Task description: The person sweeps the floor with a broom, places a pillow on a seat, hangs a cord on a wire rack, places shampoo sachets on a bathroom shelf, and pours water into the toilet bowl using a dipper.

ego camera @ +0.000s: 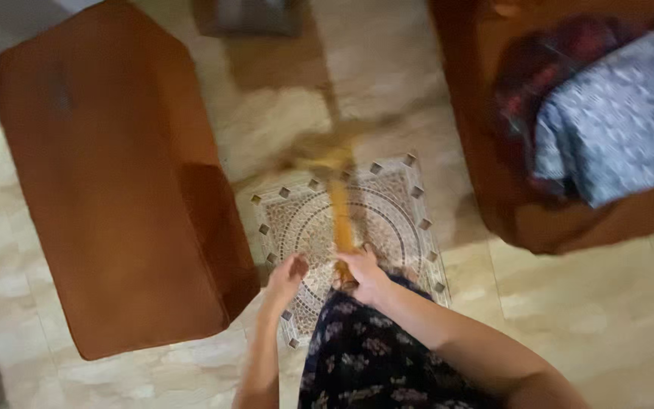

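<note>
Your right hand (363,271) is closed around the lower end of a yellow-orange broom (340,216); the fingers wrap the handle fully. Your left hand (288,274) sits just beside it, loosely curled and clear of the handle; whether it holds anything, you cannot tell from this blurred view.

Broom: slim handle, same yellow-orange tone along its visible length, running straight away from you over the floor. Its far end widens into a smeared brownish head, too blurred to read in detail. The head lies beyond the far edge of a patterned floor tile inset (357,227), while the handle crosses the inset's middle.

Edges: a brown wooden cabinet (115,189) stands close on your left, its near corner just beside your left hand. A brown wooden seat (509,204) stands to the right, well apart from the broom, carrying a blue-grey patterned cushion (615,129) against a dark red one (546,60). The broom works in the open lane between these two pieces.

Surface: pale cream marble-look floor tiles (592,303), glossy, with the inset showing concentric mosaic rings and small dark diamonds along its border. Your dark floral garment (372,363) covers the inset's near edge.
</note>
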